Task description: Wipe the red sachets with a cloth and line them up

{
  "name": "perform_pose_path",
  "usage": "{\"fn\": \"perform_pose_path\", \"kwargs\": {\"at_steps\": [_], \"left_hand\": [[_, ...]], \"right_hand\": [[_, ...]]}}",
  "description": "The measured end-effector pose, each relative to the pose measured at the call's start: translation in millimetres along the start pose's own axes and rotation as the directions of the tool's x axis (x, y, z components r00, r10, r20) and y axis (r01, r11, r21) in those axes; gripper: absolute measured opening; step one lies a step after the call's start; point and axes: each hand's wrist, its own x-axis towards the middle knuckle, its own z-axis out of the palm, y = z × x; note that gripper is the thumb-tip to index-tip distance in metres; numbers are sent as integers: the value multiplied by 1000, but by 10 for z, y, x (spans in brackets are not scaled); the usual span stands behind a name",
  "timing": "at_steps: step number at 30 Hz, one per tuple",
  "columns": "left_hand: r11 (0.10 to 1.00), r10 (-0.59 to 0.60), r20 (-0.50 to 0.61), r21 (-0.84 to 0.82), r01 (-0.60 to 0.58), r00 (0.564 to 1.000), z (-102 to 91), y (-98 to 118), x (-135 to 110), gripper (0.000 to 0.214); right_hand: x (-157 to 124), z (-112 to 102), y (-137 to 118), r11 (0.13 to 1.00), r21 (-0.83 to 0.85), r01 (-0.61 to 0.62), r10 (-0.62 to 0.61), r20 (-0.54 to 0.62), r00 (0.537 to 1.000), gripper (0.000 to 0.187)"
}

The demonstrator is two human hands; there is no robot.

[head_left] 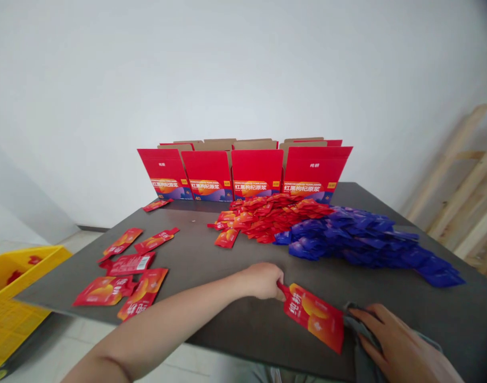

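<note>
My left hand [262, 281] pinches the spout end of a red pouch [315, 315] that lies flat near the table's front edge. My right hand [398, 347] rests with its fingers pressed onto a grey cloth [357, 330] just right of that pouch, touching the pouch's lower end. Behind them on the dark grey table [211, 266] lie a heap of red pouches [273, 215] and a heap of blue pouches [363, 239]. Several loose red pouches [125, 276] are spread at the front left.
Several open red cartons [243, 173] stand in a row at the table's far edge against a white wall. A yellow crate [15, 287] sits on the floor at the left. Wooden slats [462, 181] lean at the right.
</note>
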Motion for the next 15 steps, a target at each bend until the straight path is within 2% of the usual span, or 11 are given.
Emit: {"fn": "perform_pose_path", "kwargs": {"at_steps": [2,3,4,6,8,10,12,15], "left_hand": [[959,-36,106,-277,64,994,36,-6,-50,25],[900,-31,157,-425,96,987,73,1,-78,26],[827,-13,202,-549,124,979,118,13,-103,27],[708,38,245,-691,147,969,216,43,-139,32],[658,62,251,-738,150,966,302,59,-154,36],[649,37,242,-744,161,969,366,48,-155,36],[655,14,238,-736,171,971,407,16,-146,32],[666,23,243,-728,166,970,428,-42,-127,27]], "right_hand": [[12,-59,-8,999,-33,-11,8,-86,996,33],[45,-89,-84,999,-41,-3,-2,-129,992,35],[96,-115,-204,999,-45,17,-24,-171,985,37],[235,-139,-528,998,-37,56,-62,-176,982,40],[389,-112,-844,996,-37,77,-83,-166,983,41],[501,-44,-1022,997,-50,57,-63,-118,991,43],[535,40,-1010,998,-51,35,-39,-77,996,43],[450,141,-691,1000,-30,-1,-1,-65,998,37]]}}
